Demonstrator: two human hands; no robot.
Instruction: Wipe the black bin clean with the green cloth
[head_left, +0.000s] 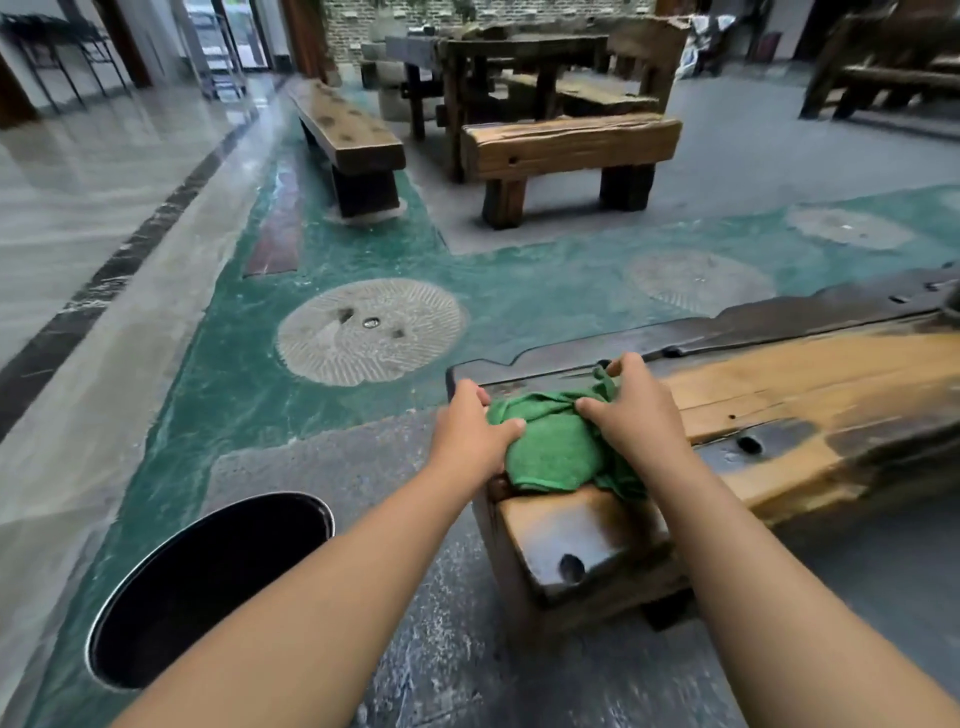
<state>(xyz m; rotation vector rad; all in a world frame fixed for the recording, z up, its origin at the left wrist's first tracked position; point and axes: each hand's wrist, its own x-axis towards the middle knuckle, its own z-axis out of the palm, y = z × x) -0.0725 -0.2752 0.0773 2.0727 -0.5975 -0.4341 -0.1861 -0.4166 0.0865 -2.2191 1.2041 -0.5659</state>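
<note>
The green cloth (553, 447) lies bunched on the near end of a long wooden bench (779, 410). My left hand (470, 434) grips its left edge, thumb pressed onto the fabric. My right hand (636, 410) holds its right side, fingers curled into the folds at the top. The black bin (208, 587) stands on the floor at the lower left, round, open at the top, its inside dark. My left forearm crosses over the bin's right rim. Neither hand touches the bin.
Two heavy wooden benches (566, 150) (345, 135) and a dark wooden table (493, 57) stand further back. A round millstone (371, 332) is set flat into the green floor ahead. Polished tiles run along the left.
</note>
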